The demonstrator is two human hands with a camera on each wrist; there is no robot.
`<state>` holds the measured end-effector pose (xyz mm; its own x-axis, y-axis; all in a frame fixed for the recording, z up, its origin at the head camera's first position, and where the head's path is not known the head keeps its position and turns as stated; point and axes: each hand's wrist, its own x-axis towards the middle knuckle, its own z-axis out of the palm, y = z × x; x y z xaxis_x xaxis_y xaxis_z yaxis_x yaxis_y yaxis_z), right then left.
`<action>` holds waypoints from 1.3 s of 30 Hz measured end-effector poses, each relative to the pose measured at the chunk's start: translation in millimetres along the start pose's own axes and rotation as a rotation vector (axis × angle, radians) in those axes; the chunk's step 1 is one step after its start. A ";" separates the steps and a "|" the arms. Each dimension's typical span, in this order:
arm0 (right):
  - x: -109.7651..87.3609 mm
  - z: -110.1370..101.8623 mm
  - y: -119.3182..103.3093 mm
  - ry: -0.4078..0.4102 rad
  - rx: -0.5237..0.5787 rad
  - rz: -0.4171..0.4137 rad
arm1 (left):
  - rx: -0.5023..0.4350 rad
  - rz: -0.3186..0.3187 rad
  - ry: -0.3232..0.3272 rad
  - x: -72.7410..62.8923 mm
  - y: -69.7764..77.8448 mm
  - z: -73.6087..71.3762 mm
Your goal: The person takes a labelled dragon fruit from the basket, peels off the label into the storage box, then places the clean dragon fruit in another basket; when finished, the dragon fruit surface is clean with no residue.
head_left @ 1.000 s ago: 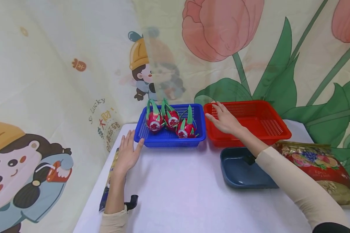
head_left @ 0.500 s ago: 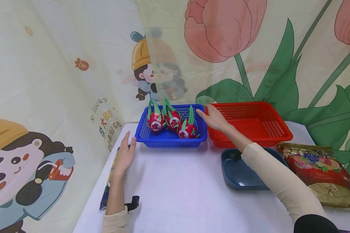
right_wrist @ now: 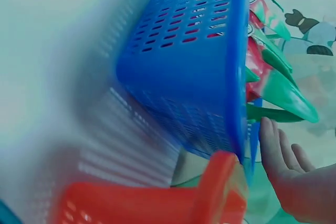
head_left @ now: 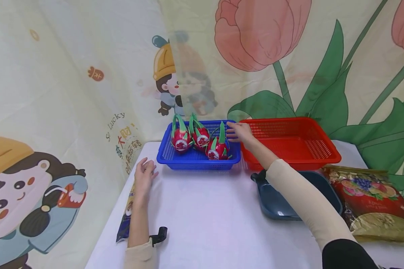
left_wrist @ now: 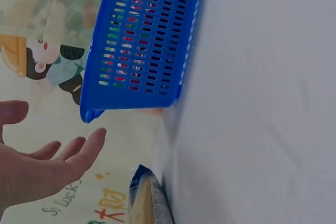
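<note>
Three pink dragon fruits with long green leaves and round stickers, the left one (head_left: 181,141), the back one (head_left: 200,136) and the right one (head_left: 217,150), lie in a blue perforated basket (head_left: 196,165). My right hand (head_left: 239,133) reaches over the basket's right rim, its fingers extended close to the right fruit's leaf. In the right wrist view, the fingertips of that hand (right_wrist: 296,182) come right up to a green leaf (right_wrist: 286,95). My left hand (head_left: 144,177) hovers left of the blue basket, holding nothing, its fingers loosely bent (left_wrist: 47,169).
A red perforated basket (head_left: 286,149) stands directly right of the blue one. In front of it is a dark blue tray (head_left: 282,205), partly under my right sleeve. A red and gold fruit-print bag (head_left: 370,201) lies far right; a slim packet (head_left: 126,220) lies along the left edge.
My right hand has moved left, from over the red basket to the blue basket's right rim. My left hand has drawn slightly away from the blue basket, and its fingers have bent.
</note>
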<state>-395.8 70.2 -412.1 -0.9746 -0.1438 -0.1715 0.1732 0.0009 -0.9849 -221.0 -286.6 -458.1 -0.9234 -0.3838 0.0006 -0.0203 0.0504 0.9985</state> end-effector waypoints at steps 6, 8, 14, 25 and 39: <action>10.7 5.6 7.0 -0.032 0.021 0.076 | -0.176 -0.051 0.031 6.3 -2.5 4.8; 12.1 5.8 8.5 -0.034 0.010 0.085 | -0.239 -0.070 0.031 8.9 -3.9 6.1; 16.8 4.9 9.1 -0.038 0.000 0.104 | -0.379 -0.107 0.049 18.0 -9.0 10.8; 25.3 7.0 16.0 -0.058 -0.067 0.057 | -0.535 -0.193 0.082 27.5 -16.2 12.8; 29.5 -1.5 21.2 0.064 -0.070 0.029 | -0.688 -0.238 0.114 36.3 -22.4 16.5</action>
<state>-421.2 67.4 -438.0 -0.9768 -0.0788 -0.1993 0.1937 0.0734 -0.9783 -260.4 -286.4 -481.4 -0.8777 -0.4075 -0.2524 0.0644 -0.6220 0.7803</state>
